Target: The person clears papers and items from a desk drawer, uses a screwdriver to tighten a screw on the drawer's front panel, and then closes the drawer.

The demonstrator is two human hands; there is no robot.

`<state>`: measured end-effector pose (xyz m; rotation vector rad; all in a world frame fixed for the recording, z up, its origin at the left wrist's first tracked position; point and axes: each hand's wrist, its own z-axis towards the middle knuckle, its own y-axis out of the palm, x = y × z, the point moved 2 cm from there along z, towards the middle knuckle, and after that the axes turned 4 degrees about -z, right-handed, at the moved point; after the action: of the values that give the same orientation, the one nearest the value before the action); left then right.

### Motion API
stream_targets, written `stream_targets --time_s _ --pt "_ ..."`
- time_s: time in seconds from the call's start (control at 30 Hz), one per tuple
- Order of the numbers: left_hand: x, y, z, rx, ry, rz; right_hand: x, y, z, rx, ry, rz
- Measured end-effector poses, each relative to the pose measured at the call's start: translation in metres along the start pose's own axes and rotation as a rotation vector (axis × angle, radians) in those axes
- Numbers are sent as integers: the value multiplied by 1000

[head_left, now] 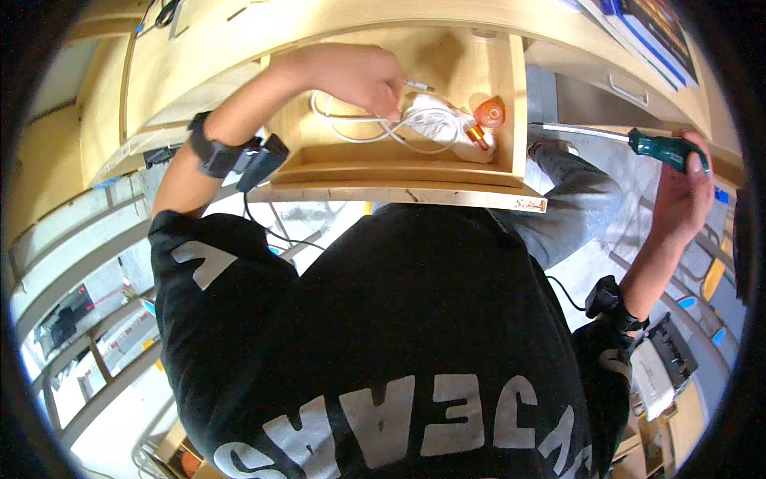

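My left hand (359,76) reaches into an open wooden drawer (319,172), fingers curled down and closed at a white cable (351,137). The cable lies in loops across the drawer, with a plug (419,85) just beyond my fingers. To the right of them is a crumpled white bundle (435,121). Beside it are a small shiny orange cylinder (476,136) and a rounded orange object (491,112). My right hand (682,188), out to the right of the drawer, grips a screwdriver (658,148) by its dark green handle; the metal shaft points left toward the drawer.
The wooden desk (335,20) curves above the drawer, with books (646,36) at its far right. A metal handle (629,89) shows on the right-hand front under the desktop. My leg (570,195) is below the drawer's right side. Dark devices are strapped to both wrists, with thin cords.
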<state>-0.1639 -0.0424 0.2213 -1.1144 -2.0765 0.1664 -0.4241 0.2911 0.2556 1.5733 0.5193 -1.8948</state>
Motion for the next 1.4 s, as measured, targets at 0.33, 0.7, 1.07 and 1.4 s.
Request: stream_targets --time_s 0.33,0.7,1.07,1.4 --pt "-47 97 -175 918 -25 -444 -60 151 56 -244 -99 -170" --pt "-112 246 -123 1465 162 -1248 -84 382 33 -1051 -12 -3" --pt "-110 284 -99 1682 435 -1328 -16 579 -27 -1379 222 -7" --pt "-123 293 -92 1745 416 -1247 100 633 -41 -1390 431 -252"
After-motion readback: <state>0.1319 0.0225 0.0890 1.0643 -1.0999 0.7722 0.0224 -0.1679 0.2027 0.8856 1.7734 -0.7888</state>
